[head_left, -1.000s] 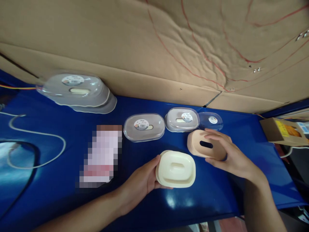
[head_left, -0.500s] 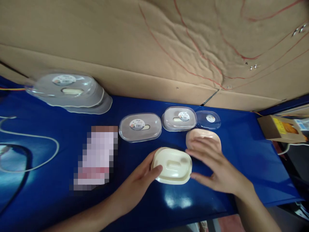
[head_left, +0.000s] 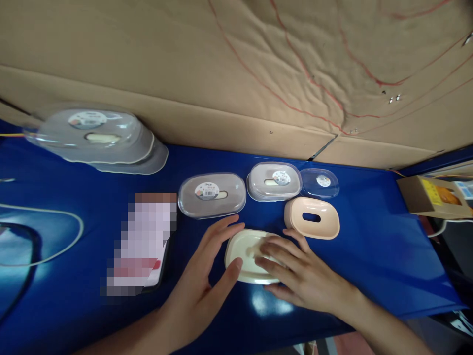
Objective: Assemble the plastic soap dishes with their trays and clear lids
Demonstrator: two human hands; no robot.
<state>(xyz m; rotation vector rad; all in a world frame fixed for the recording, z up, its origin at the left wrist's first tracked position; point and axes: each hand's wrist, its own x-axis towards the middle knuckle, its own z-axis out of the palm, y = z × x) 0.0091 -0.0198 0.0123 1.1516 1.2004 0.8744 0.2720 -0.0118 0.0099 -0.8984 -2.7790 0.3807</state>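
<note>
A cream oval dish [head_left: 238,244] with rounded corners sits low over the blue table, its middle partly covered by fingers. My right hand [head_left: 306,276] grips it from the right, fingers over the inside and thumb at the near edge. At the left end, my left hand [head_left: 201,276] has its fingers spread, with the thumb by the rim; whether it touches is unclear. Just beyond my right hand is a peach oval piece [head_left: 325,224] with a slot in its centre. Behind stand two clear-lidded oval boxes [head_left: 212,204] [head_left: 275,190] with round labels.
A clear oval cover [head_left: 310,185] with a label lies at the back right. Larger lidded containers [head_left: 111,148] are stacked at the back left. A phone [head_left: 148,236] with a blurred-out screen and a pale cable [head_left: 76,217] lie left. Brown cardboard [head_left: 166,74] lines the back; a carton [head_left: 421,197] stands far right.
My left hand has let go of the cream dish and spread its fingers. My right hand has moved left onto the dish, uncovering the peach piece. The dish has shifted slightly left.
</note>
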